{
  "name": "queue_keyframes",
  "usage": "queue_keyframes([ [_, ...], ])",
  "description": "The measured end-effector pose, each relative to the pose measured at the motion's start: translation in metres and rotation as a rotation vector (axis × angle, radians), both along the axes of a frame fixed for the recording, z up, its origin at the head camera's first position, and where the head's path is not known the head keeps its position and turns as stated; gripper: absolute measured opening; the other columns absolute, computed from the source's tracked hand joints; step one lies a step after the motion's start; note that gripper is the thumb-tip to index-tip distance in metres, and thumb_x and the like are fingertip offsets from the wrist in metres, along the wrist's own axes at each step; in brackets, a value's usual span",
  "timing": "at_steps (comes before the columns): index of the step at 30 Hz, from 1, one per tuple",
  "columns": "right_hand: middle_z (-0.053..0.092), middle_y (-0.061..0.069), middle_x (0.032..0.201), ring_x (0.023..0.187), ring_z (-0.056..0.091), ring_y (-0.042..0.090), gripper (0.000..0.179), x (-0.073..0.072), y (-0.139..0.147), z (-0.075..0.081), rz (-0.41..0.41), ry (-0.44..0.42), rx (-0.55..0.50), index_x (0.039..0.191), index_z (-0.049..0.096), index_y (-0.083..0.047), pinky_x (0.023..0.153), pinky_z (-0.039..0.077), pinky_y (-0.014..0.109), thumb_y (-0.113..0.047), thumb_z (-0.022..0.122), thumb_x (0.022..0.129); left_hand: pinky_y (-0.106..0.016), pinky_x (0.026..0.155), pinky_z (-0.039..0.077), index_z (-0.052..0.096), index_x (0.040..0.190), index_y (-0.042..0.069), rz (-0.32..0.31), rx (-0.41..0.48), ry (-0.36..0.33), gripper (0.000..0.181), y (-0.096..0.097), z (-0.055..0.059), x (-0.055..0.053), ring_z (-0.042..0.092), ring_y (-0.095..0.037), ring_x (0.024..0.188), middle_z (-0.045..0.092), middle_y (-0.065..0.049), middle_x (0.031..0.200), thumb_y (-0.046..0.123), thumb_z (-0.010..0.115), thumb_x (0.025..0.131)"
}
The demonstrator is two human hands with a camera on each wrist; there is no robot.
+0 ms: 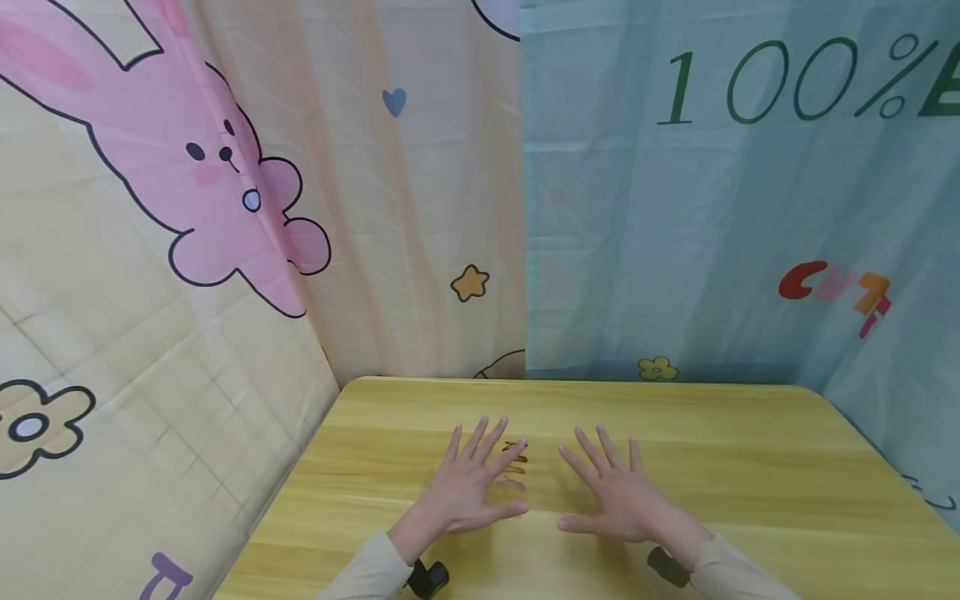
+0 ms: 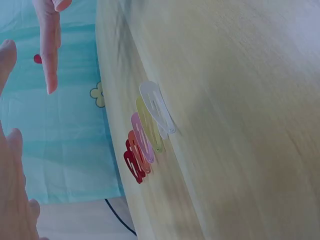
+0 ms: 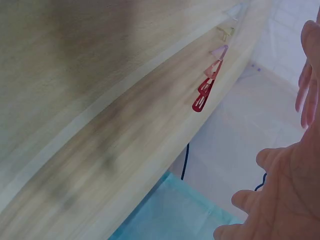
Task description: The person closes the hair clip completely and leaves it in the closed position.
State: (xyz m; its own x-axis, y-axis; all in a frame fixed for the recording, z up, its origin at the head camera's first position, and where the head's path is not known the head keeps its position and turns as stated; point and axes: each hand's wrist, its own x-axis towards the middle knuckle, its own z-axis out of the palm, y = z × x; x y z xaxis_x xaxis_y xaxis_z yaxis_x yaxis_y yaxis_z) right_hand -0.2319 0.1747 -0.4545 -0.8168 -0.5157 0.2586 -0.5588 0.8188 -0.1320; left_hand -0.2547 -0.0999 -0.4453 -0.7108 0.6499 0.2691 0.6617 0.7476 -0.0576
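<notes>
Several snap hair clips lie in a row on the wooden table (image 1: 720, 450). From the left wrist camera I see a white clip (image 2: 156, 107), a yellow clip (image 2: 148, 125), a pink clip (image 2: 141, 137), an orange-red clip (image 2: 138, 152) and a dark red clip (image 2: 132, 164). My left hand (image 1: 463, 487) is over the table with fingers spread, partly covering the hair clips (image 1: 516, 471) in the head view. To its right, my right hand (image 1: 622, 498) has its fingers spread too. Both palms face down, and neither hand holds anything.
Printed cloth surrounds the table: a cream curtain (image 1: 420, 208) with a pink rabbit (image 1: 187, 158) at left and a blue-green curtain (image 1: 622, 233) at right. A dark strap piece (image 1: 429, 578) shows under the left wrist, another dark piece (image 1: 667, 567) under the right.
</notes>
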Motion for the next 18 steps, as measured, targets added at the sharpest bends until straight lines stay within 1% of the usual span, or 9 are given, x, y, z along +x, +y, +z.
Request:
queue_keyframes([
  [2, 0.015, 0.016, 0.154, 0.138, 0.006, 0.046, 0.093, 0.0, 0.0, -0.001, -0.015, 0.001, -0.01, 0.15, 0.028, -0.02, 0.095, 0.0, 0.074, -0.07, 0.058, 0.078, -0.057, 0.108, 0.006, 0.014, 0.152, 0.031, -0.009, 0.026, -0.011, 0.082, -0.001, -0.001, 0.0, -0.002, -0.027, 0.142, -0.004, -0.002, 0.157, 0.076, 0.03, 0.086],
  [4, 0.016, 0.015, 0.154, 0.138, 0.008, 0.044, 0.094, 0.0, 0.0, -0.001, -0.035, 0.007, -0.004, 0.15, 0.028, -0.02, 0.097, 0.004, 0.073, -0.07, 0.058, 0.077, -0.054, 0.109, 0.007, 0.014, 0.152, 0.029, -0.017, 0.061, -0.032, 0.083, -0.002, -0.001, -0.001, -0.001, -0.025, 0.142, -0.004, -0.002, 0.158, 0.075, 0.032, 0.086],
  [7, 0.02, 0.015, 0.154, 0.137, 0.013, 0.044, 0.095, 0.0, 0.001, -0.001, -0.052, 0.011, -0.022, 0.149, 0.029, -0.018, 0.098, 0.012, 0.071, -0.07, 0.059, 0.077, -0.052, 0.11, 0.01, 0.016, 0.152, 0.028, -0.025, 0.131, -0.053, 0.084, -0.003, -0.002, -0.001, 0.004, -0.024, 0.142, 0.002, -0.003, 0.158, 0.073, 0.039, 0.086],
  [9, 0.023, 0.017, 0.152, 0.136, 0.018, 0.044, 0.095, 0.0, 0.002, -0.001, -0.054, 0.01, -0.054, 0.149, 0.03, -0.017, 0.097, 0.016, 0.071, -0.069, 0.061, 0.076, -0.05, 0.11, 0.012, 0.016, 0.152, 0.028, -0.023, 0.184, -0.061, 0.085, -0.004, -0.002, -0.001, 0.009, -0.024, 0.142, 0.007, -0.004, 0.158, 0.072, 0.043, 0.085],
  [11, 0.025, 0.017, 0.151, 0.135, 0.022, 0.044, 0.095, 0.0, 0.002, -0.002, -0.057, -0.005, -0.087, 0.149, 0.03, -0.016, 0.097, 0.02, 0.07, -0.069, 0.061, 0.076, -0.05, 0.109, 0.017, 0.017, 0.152, 0.029, -0.018, 0.246, -0.059, 0.085, -0.004, -0.004, -0.002, 0.017, -0.025, 0.14, 0.013, -0.004, 0.157, 0.069, 0.049, 0.084],
  [13, 0.029, 0.018, 0.149, 0.133, 0.026, 0.044, 0.096, 0.0, 0.002, -0.003, -0.062, -0.018, -0.112, 0.149, 0.03, -0.015, 0.097, 0.023, 0.068, -0.071, 0.06, 0.076, -0.051, 0.106, 0.025, 0.021, 0.151, 0.028, -0.022, 0.32, -0.052, 0.084, -0.005, -0.007, -0.003, 0.026, -0.027, 0.137, 0.021, -0.005, 0.155, 0.064, 0.056, 0.084],
  [16, 0.033, 0.019, 0.146, 0.131, 0.031, 0.043, 0.096, -0.001, 0.0, -0.004, -0.077, -0.047, -0.14, 0.149, 0.03, -0.015, 0.097, 0.027, 0.065, -0.072, 0.058, 0.076, -0.052, 0.098, 0.036, 0.033, 0.147, 0.026, -0.038, 0.442, -0.03, 0.077, -0.006, -0.012, -0.005, 0.038, -0.028, 0.13, 0.032, -0.005, 0.15, 0.055, 0.064, 0.083],
  [18, 0.036, 0.019, 0.144, 0.129, 0.035, 0.041, 0.094, -0.002, -0.001, -0.006, -0.091, -0.065, -0.161, 0.148, 0.031, -0.014, 0.097, 0.029, 0.063, -0.07, 0.059, 0.077, -0.052, 0.094, 0.04, 0.041, 0.143, 0.024, -0.052, 0.513, -0.02, 0.072, -0.006, -0.015, -0.007, 0.042, -0.027, 0.126, 0.038, -0.005, 0.146, 0.051, 0.068, 0.082],
])
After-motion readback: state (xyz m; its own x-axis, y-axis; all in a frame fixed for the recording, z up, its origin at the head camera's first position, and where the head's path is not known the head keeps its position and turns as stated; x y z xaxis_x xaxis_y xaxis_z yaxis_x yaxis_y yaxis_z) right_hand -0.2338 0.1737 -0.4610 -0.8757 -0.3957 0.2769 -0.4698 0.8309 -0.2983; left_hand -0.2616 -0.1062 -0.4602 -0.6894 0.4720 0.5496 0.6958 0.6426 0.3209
